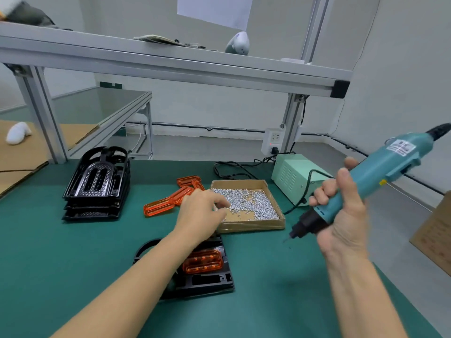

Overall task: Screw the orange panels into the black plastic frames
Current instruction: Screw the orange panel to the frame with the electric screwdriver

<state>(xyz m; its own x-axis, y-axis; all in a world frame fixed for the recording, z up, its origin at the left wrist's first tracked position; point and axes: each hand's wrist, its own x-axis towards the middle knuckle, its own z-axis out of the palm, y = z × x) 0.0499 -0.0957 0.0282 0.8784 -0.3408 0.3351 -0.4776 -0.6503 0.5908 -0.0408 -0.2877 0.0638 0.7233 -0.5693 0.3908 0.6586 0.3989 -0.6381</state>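
Note:
A black plastic frame (207,281) lies on the green mat near me, with an orange panel (203,262) seated in it; my left forearm covers part of both. My left hand (202,213) reaches over the left edge of a shallow cardboard tray (253,225) full of small silver screws (251,203), fingers curled down among them; whether it holds a screw is hidden. My right hand (341,206) grips a teal electric screwdriver (380,172), held in the air right of the tray, bit pointing down-left.
A stack of black frames (97,184) stands at the left. Loose orange panels (170,198) lie behind my left hand. A pale green power box (292,176) with cables sits behind the tray. A cardboard box (436,235) is at the right edge.

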